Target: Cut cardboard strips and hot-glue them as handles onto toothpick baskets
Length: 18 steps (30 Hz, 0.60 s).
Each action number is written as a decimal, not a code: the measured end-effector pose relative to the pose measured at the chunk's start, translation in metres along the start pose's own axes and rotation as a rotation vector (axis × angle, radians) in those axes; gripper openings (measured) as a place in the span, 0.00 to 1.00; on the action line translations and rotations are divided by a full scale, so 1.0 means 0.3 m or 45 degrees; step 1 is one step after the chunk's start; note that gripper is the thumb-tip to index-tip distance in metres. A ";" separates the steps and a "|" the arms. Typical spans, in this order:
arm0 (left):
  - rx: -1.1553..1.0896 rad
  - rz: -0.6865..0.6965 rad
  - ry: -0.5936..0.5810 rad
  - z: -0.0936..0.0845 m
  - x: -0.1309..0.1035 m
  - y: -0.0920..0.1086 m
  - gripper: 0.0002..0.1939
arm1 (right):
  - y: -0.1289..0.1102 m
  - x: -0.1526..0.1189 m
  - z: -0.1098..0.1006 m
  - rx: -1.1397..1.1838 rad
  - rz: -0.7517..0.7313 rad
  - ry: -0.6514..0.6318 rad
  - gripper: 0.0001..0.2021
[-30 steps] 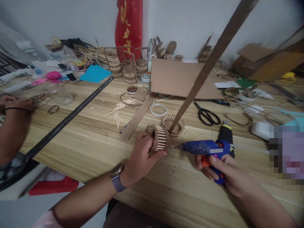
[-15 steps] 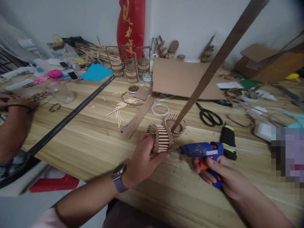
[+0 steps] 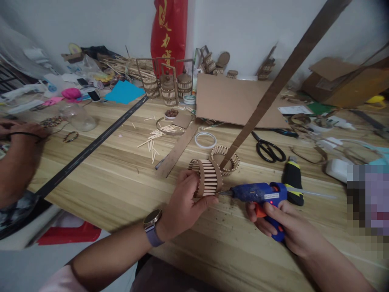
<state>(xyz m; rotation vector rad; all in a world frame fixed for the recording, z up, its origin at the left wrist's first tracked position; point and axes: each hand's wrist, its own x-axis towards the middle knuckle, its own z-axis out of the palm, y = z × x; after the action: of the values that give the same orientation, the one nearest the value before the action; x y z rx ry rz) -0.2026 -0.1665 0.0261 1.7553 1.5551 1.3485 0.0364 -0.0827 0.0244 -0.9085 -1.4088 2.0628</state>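
My left hand point(image 3: 185, 198) grips a small round basket frame point(image 3: 209, 178) of pale sticks and brown cardboard bands, tilted on its side. In my right hand point(image 3: 273, 219) is a blue glue gun point(image 3: 258, 192) with an orange trigger and a small red light. Its nozzle tip is at the lower right edge of the basket frame, near my left thumb. Behind the frame lies a second stick ring point(image 3: 225, 156). A long brown cardboard strip point(image 3: 267, 95) rises from that ring towards the upper right.
Black scissors point(image 3: 269, 150) and a yellow-black cutter point(image 3: 293, 178) lie right. Loose sticks point(image 3: 152, 144), a white ring point(image 3: 206, 140) and a cardboard sheet point(image 3: 237, 99) are behind. Finished baskets point(image 3: 168, 91) stand at the back. Another person's arm point(image 3: 18, 162) rests at left.
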 end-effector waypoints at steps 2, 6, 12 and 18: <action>0.004 0.019 0.007 0.001 0.000 -0.001 0.11 | 0.002 -0.001 -0.002 0.005 -0.001 0.006 0.26; 0.003 0.036 0.020 0.002 -0.002 -0.006 0.10 | 0.003 -0.003 -0.003 -0.002 0.013 0.018 0.26; -0.004 0.045 0.040 0.003 -0.003 -0.005 0.10 | 0.000 0.000 0.000 -0.004 -0.009 0.020 0.25; 0.008 0.065 0.037 0.002 0.003 -0.002 0.11 | -0.001 0.001 0.000 -0.038 -0.017 0.013 0.26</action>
<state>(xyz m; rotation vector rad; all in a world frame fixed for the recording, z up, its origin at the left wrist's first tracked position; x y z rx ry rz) -0.2025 -0.1654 0.0256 1.7977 1.5411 1.4007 0.0364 -0.0824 0.0247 -0.9175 -1.4400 2.0298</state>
